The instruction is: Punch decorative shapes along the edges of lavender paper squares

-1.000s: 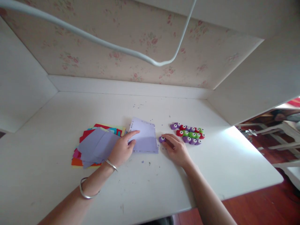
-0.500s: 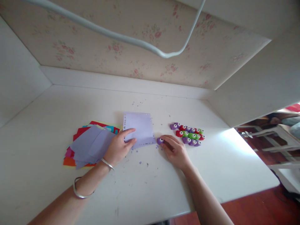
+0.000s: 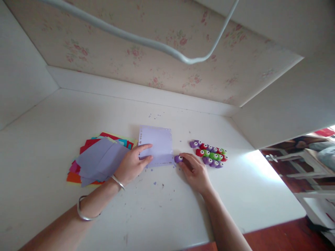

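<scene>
A lilac paper sheet [image 3: 157, 143] with small holes punched along its edges lies flat on the white desk [image 3: 167, 205]. My left hand [image 3: 131, 164] rests on its lower left corner, pinching the edge between thumb and fingers. My right hand [image 3: 194, 170] is closed around a small purple punch [image 3: 178, 159] with a white eye, held at the sheet's lower right corner.
A fanned stack of coloured paper [image 3: 98, 159] lies under my left wrist. A cluster of several small purple, red and green punches [image 3: 210, 153] sits right of my right hand. Tiny paper bits [image 3: 155, 183] dot the desk. A white cable [image 3: 136, 36] hangs overhead.
The lilac sheet has been turned and shifted from tilted to square with the desk. My right hand has kept the purple punch at its corner. The camera has tipped slightly.
</scene>
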The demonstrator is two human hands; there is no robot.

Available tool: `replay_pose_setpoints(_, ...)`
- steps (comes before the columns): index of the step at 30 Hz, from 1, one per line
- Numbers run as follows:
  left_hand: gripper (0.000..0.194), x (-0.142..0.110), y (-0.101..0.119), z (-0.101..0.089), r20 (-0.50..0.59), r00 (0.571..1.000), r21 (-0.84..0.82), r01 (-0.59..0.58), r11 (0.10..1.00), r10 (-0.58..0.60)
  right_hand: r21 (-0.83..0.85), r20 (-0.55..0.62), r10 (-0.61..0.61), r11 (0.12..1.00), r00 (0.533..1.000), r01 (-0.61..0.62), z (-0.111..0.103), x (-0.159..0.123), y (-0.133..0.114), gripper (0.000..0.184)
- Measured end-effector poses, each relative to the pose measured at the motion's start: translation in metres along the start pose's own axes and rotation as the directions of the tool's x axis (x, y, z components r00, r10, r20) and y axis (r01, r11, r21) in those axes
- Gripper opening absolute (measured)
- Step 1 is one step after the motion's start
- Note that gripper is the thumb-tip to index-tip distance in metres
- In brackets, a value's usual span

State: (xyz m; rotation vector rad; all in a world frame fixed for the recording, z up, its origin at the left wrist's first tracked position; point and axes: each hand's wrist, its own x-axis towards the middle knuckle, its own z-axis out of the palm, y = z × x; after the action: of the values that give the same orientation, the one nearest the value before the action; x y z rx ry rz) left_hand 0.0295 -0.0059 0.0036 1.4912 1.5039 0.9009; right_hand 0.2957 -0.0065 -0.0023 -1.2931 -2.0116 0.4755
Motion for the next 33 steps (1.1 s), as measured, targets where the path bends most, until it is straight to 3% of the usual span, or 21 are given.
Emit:
replay_pose_setpoints(16, 0.043, 0.0015, -0.0028, 0.0019, -0.015, 1.0, -0.104, -0.01, 0.995, 0.008, 0.014, -0.01, -0.005, 1.0, 1.0, 0.005, 0.0013, -0.001, -0.0053, 0.022)
replay_pose_setpoints(33, 0.039, 0.0026, -0.0027, 0.0092, -0.037, 0.996, -0.005, -0.079, 0.997, 0.079, 0.008, 0.035, -0.035, 0.999, 0.999, 0.035, 0.0031, 0.0016, -0.0102, 0.022)
